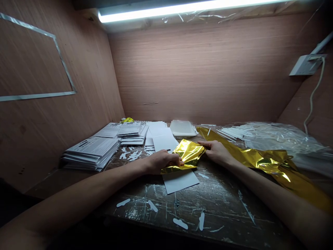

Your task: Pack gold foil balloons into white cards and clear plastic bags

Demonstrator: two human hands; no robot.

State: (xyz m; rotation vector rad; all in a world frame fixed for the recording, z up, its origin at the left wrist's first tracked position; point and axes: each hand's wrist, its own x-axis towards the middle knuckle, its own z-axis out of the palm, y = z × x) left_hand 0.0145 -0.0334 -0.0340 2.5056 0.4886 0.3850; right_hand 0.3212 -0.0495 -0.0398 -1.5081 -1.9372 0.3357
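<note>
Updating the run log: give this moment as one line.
left hand: holding gold foil; right hand: holding foil's right edge; white card: partly hidden by foil; left side: stacked papers; right side: gold sheet

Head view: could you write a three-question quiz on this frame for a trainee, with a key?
1. True or false: the left hand and the right hand both hold the gold foil piece.
2. What sticks out past the near edge of the gold foil piece?
3. Where are the stacked printed sheets, seen from the clear plastic?
A: to its left
B: to its right
C: on top of it

Key: 1. True. 2. A white card. 3. A.
</note>
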